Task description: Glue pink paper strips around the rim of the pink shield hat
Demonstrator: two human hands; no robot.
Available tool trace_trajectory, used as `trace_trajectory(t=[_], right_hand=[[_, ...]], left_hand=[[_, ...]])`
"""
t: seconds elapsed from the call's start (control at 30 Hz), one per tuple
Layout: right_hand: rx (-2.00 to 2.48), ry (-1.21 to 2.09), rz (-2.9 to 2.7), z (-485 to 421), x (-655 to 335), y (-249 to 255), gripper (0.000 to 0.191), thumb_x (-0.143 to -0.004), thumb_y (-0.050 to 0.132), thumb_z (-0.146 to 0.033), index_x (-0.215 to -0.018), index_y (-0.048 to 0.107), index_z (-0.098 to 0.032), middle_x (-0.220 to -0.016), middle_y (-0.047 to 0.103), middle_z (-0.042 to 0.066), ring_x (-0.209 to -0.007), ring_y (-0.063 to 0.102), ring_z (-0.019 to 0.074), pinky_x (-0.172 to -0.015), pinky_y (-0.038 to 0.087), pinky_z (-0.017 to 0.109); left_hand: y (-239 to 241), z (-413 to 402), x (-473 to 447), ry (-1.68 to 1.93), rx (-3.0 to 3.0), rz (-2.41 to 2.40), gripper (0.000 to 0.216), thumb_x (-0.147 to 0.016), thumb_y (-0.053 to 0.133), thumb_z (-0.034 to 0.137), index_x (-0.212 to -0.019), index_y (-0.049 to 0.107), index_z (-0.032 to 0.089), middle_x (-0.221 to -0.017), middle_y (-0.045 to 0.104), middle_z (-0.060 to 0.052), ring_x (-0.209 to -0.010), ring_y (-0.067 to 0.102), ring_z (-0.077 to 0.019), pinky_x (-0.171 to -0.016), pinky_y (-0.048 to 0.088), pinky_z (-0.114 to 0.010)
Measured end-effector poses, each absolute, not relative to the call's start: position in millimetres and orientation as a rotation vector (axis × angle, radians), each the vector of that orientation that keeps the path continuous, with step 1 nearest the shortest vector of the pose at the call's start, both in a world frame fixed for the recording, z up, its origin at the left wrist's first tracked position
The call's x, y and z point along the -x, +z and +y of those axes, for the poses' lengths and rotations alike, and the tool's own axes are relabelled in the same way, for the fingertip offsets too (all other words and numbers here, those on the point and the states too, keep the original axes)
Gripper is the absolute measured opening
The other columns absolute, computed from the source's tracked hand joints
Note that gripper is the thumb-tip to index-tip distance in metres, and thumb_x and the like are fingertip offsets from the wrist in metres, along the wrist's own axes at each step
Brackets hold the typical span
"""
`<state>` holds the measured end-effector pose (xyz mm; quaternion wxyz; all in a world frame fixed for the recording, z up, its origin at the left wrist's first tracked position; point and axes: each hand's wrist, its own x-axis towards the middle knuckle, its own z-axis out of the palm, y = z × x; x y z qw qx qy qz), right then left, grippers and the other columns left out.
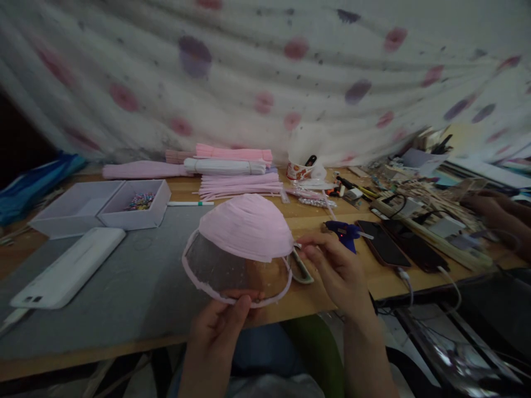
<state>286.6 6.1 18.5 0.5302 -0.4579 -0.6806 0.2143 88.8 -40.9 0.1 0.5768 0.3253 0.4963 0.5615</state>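
A clear, see-through dome [232, 279] is tilted above the table. Rows of pink pipe cleaner [246, 226] cover its upper part, and a pink band runs round its rim. My left hand [222, 337] pinches the near rim, thumb on top and fingers behind the clear wall. At the dome's right edge is my right hand [336, 268], its thumb and forefinger closed together; what they hold, if anything, is too small to tell. A long pale-edged object [302, 268] lies partly hidden behind the dome. Just beyond my right hand rests a blue glue gun [345, 232] with a lit red light.
Bundles of pink and white pipe cleaners [226, 166] lie at the back. At left are a white box [135, 213] of colourful pins and a white phone [70, 268]. Two dark phones [384, 243] charge at right, near wood strips and another person's hand [493, 213].
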Motion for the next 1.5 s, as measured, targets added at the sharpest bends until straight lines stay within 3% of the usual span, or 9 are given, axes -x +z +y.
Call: trace_trajectory(t=[0.13, 0.23, 0.33, 0.6, 1.1, 1.27, 1.5], right_hand=[[1.016, 0.645, -1.282, 3.7, -284.4, 11.3, 0.015, -0.096, 0.059, -0.035, -0.1, 0.07, -0.026, -0.061, 0.054, -0.005, -0.056, 0.047, 0.0093, -0.057, 0.041, 0.022], [0.848, 0.884, -1.04, 7.7, -276.4, 8.9, 0.016, -0.091, 0.067, -0.039, -0.092, 0.071, -0.024, -0.05, 0.04, -0.009, -0.049, 0.037, 0.0076, -0.063, 0.045, 0.022], [0.784, 1.011, -0.947, 13.2, -270.0, 9.0, 0.018, -0.085, 0.073, -0.041, -0.089, 0.072, -0.023, -0.046, 0.037, -0.011, -0.046, 0.035, 0.0067, -0.066, 0.048, 0.023], [0.629, 1.211, -0.775, 14.9, -272.5, 9.4, 0.032, -0.071, 0.086, -0.034, -0.096, 0.073, -0.021, -0.057, 0.053, -0.006, -0.058, 0.05, 0.0081, -0.065, 0.051, 0.022], [0.405, 1.542, -0.59, 12.1, -265.1, 13.7, 0.03, -0.071, 0.086, -0.035, -0.087, 0.07, -0.016, -0.062, 0.029, -0.01, -0.051, 0.018, 0.005, -0.047, 0.033, 0.012], [0.368, 1.579, -0.551, 11.3, -264.0, 14.2, 0.025, -0.074, 0.085, -0.031, -0.072, 0.065, -0.016, -0.062, 0.029, -0.009, -0.051, 0.018, 0.0059, -0.048, 0.034, 0.013], [0.191, 1.711, -0.427, 10.7, -261.2, 14.2, 0.035, -0.078, 0.081, -0.03, -0.059, 0.054, -0.018, -0.056, 0.025, -0.01, -0.046, 0.022, 0.0064, -0.048, 0.038, 0.014]], left_hand=[[0.7, -41.3, -88.8, 1.336, -0.788, 1.173, 0.03, -0.067, 0.082, 0.047, -0.076, 0.077, 0.019, -0.083, 0.08, -0.005, -0.071, 0.072, -0.0157, -0.069, 0.058, -0.021], [-0.1, -43.0, -88.3, 1.322, -0.796, 1.199, 0.028, -0.069, 0.082, 0.047, -0.077, 0.077, 0.02, -0.083, 0.08, -0.003, -0.071, 0.072, -0.0146, -0.071, 0.058, -0.02], [-2.3, -43.8, -87.7, 1.309, -0.809, 1.216, 0.028, -0.069, 0.081, 0.047, -0.077, 0.077, 0.021, -0.082, 0.08, -0.003, -0.072, 0.073, -0.0153, -0.072, 0.058, -0.02], [-5.5, -43.6, -88.0, 1.316, -0.82, 1.227, 0.029, -0.068, 0.081, 0.049, -0.077, 0.076, 0.022, -0.084, 0.08, -0.003, -0.073, 0.073, -0.0175, -0.072, 0.06, -0.022], [-8.6, -45.6, -89.1, 1.344, -0.812, 1.21, 0.03, -0.068, 0.082, 0.049, -0.076, 0.076, 0.021, -0.083, 0.08, -0.004, -0.075, 0.076, -0.0198, -0.069, 0.061, -0.022], [-8.6, -46.2, -88.2, 1.342, -0.812, 1.215, 0.029, -0.069, 0.081, 0.047, -0.077, 0.075, 0.019, -0.083, 0.08, -0.005, -0.072, 0.075, -0.019, -0.067, 0.061, -0.023], [-12.2, -46.5, -85.6, 1.321, -0.823, 1.215, 0.029, -0.071, 0.08, 0.048, -0.078, 0.075, 0.02, -0.082, 0.08, -0.004, -0.073, 0.075, -0.0181, -0.069, 0.06, -0.021]])
